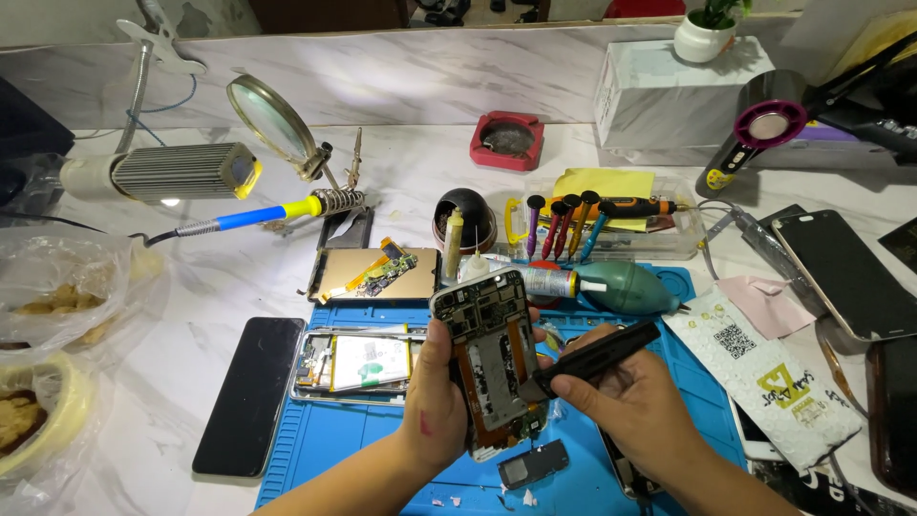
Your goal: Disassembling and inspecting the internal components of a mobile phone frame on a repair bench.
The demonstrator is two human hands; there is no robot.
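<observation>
Prying at the opened phone frame (492,358), gripped upright in our left hand (435,401).
Our right hand (630,406) clamps a black tool (597,355) against it; next we need gentle leverage.

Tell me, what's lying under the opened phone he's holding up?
Under the opened phone lies the blue mat, with a small dark part and white scraps. The phone and hands cover whatever sits directly beneath.

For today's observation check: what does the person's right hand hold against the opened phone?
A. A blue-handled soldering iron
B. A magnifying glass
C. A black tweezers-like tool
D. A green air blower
C: the right hand grips a black tweezers-like tool whose tip meets the opened phone held upright by the left hand.
</observation>
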